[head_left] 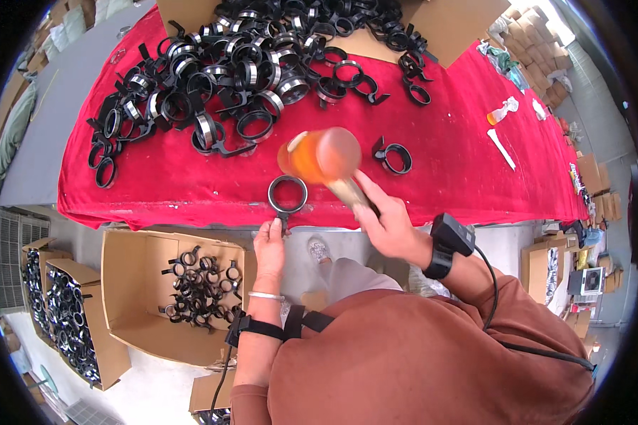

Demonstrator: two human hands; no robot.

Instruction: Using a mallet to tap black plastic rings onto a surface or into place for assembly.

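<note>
My left hand [269,244] pinches the short handle of a black ring with a metal inner band [288,210], which lies flat at the near edge of the red cloth [446,188]. My right hand [388,223] grips a mallet with a pale handle and an orange head [322,156]. The mallet head is blurred and hangs just above and right of the ring. Another black ring with a tab [381,151] lies on the cloth beyond my right hand. Farther back is a large heap of similar black and metal rings [248,74].
An open cardboard box [450,32] stands at the back of the table, rings spilling from it. Below the table's edge at left, a carton [131,297] holds several black rings. More filled cartons [99,333] stand beside it. A white strip [501,149] lies at right.
</note>
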